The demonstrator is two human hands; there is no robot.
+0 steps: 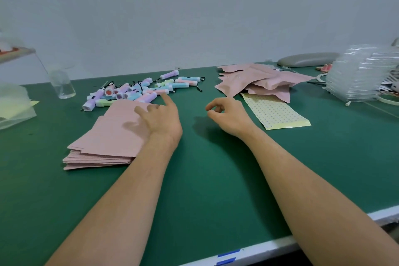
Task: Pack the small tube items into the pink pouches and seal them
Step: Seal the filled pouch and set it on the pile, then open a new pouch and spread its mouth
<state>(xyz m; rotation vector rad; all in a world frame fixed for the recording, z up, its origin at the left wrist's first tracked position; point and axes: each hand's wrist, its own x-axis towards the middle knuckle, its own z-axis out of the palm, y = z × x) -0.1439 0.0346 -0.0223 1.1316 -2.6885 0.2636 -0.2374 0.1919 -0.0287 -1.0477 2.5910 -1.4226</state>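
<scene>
the left hand [160, 119] is lying at the right edge of the stack of flat pink pouches [108, 136], with its fingers loose and spread, gripping nothing. its index finger is pointing toward the pile of small tubes [138, 90], which is lying just behind the stack, near the back edge of the green counter [205, 190]. whether the fingers are really touching the top pouch, i cannot tell.

the right hand [226, 114] is hanging a little above the counter, apart from the left one. its fingers are loosely curled, the thumb is close to the index finger, and nothing is showing between them. just to the right of it a yellow dotted sheet [276, 112] is lying flat, and its far end is meeting a heap of filled pink pouches [259, 81].

a wide strip of green surface is running between the stack and the sheet, down to the white front edge [269, 246], and both forearms are reaching across it. a clear bottle [63, 86] is standing left of the tubes. a grey case [306, 59] is lying at the back edge by the wall, and clear plastic trays [358, 73] are crowding the right side.
</scene>
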